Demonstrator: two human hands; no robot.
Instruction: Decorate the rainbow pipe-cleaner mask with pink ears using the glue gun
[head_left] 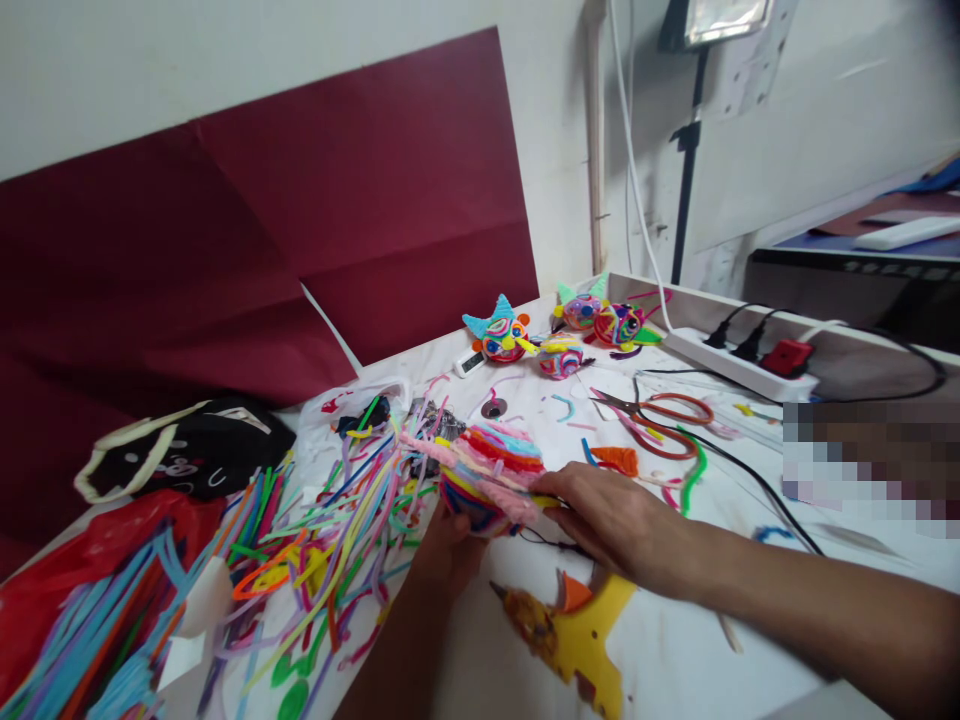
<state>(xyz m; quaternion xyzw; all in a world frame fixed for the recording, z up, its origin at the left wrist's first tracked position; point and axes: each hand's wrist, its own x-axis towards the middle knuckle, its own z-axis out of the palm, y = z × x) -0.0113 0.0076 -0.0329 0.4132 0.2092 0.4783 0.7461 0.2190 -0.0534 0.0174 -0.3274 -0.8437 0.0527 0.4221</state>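
A round figure covered in striped pipe cleaners point(499, 465), in pink, red, blue and yellow, is held above the white table. My left hand point(454, 545) grips it from below on the left, its fingers partly hidden behind the figure. At the figure's right side my right hand point(607, 515) pinches a short yellow piece of pipe cleaner point(549, 501) against it. Just below lies a yellow hot glue gun point(574, 635), its nozzle pointing left. Near its nozzle end is a small orange piece point(575, 592).
Loose pipe cleaners point(352, 540) cover the table's left side beside a red bag point(172, 520) and a black pouch point(195, 450). Orange-handled scissors point(660, 410) lie right of centre. Several finished figures point(504, 335) stand behind, near a white power strip point(739, 362) with cables.
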